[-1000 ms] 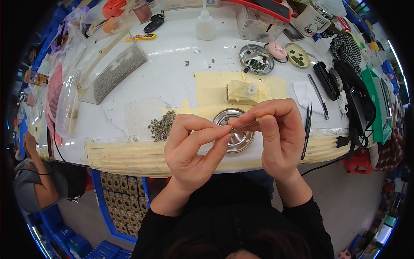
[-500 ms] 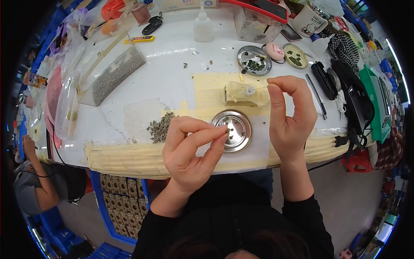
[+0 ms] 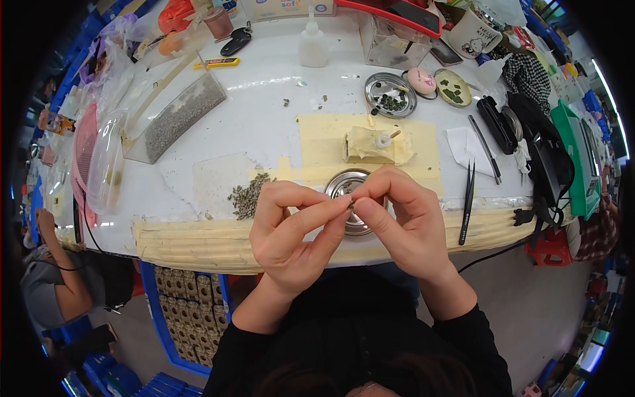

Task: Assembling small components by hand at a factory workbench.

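Over a round metal dish (image 3: 339,178), my left hand (image 3: 294,231) pinches a tiny dark greenish piece (image 3: 351,206) between thumb and fingertips. My right hand (image 3: 407,221) meets it there, thumb and forefinger closed at the same piece, which the fingertips mostly cover. Both hands hide much of the dish. Beyond them sits a block wrapped in cream tape (image 3: 362,148), with a white nozzle (image 3: 384,140) and a thin stick (image 3: 395,134) poking out of it. A heap of small grey-green pieces (image 3: 246,196) lies left of my left hand.
Black tweezers (image 3: 467,205) and a pen (image 3: 485,149) lie at the right. Farther back are a dish of dark green pieces (image 3: 390,99), a round tray of flat green pieces (image 3: 453,89) and a white bottle (image 3: 313,45). A clear box of grey granules (image 3: 182,119) stands left.
My right hand has left the stick at the nozzle and come down and left to my left hand's fingertips. The stick stays in the nozzle. The tweezers and a white paper now show.
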Available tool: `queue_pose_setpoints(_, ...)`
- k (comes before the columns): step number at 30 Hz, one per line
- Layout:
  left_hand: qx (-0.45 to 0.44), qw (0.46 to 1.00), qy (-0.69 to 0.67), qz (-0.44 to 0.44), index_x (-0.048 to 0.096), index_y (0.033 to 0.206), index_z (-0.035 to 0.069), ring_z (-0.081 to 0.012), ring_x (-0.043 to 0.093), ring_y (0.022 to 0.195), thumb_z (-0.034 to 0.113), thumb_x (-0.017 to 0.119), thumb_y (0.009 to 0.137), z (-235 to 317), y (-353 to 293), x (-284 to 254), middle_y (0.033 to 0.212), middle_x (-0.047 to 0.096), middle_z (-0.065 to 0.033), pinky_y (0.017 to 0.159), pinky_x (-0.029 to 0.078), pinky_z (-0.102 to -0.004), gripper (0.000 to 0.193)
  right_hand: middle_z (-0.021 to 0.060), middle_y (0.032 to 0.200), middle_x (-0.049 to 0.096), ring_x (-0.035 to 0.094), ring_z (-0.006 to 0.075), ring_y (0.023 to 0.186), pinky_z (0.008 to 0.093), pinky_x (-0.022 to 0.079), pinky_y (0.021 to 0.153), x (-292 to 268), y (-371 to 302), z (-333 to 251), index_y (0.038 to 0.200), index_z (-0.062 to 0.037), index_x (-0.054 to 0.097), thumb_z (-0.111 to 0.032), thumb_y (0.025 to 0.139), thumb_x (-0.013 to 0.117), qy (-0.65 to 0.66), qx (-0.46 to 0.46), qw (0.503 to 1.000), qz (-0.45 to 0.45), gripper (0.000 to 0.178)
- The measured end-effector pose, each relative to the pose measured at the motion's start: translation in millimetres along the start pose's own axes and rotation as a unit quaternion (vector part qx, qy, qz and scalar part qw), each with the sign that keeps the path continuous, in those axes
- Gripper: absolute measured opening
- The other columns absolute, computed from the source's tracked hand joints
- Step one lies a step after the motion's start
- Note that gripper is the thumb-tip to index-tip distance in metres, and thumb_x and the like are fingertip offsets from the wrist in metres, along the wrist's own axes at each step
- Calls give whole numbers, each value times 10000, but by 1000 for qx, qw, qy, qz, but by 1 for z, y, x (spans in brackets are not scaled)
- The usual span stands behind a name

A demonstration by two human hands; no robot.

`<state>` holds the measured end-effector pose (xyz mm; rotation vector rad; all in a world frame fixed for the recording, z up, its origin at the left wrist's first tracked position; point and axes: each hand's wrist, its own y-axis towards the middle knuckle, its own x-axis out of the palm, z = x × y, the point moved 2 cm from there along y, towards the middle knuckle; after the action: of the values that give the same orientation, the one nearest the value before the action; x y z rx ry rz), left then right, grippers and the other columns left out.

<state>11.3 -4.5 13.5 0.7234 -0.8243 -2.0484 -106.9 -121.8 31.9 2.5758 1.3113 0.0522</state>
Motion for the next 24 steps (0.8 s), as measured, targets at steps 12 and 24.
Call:
queue_pose_setpoints(12, -19, 1000, 8, 16, 763, 976, 50, -178, 568, 771, -48, 814, 702, -2, -2, 2, 884, 642, -38, 645, 428, -285, 295, 0, 837, 633, 528, 190, 730, 291, 426, 645, 11, -11, -6, 1071, -79, 761, -41, 723, 805, -326, -282, 895, 112, 353)
queue_pose_setpoints(24, -3, 1000, -8, -14, 778, 988, 80, -165, 569, 772, -35, 823, 663, 2, 1, 0, 868, 634, -23, 652, 434, -278, 348, 0, 866, 639, 543, 67, 802, 234, 461, 723, 12, -10, 8, 1041, 30, 677, -48, 945, 670, 227, 105, 968, 2, 124)
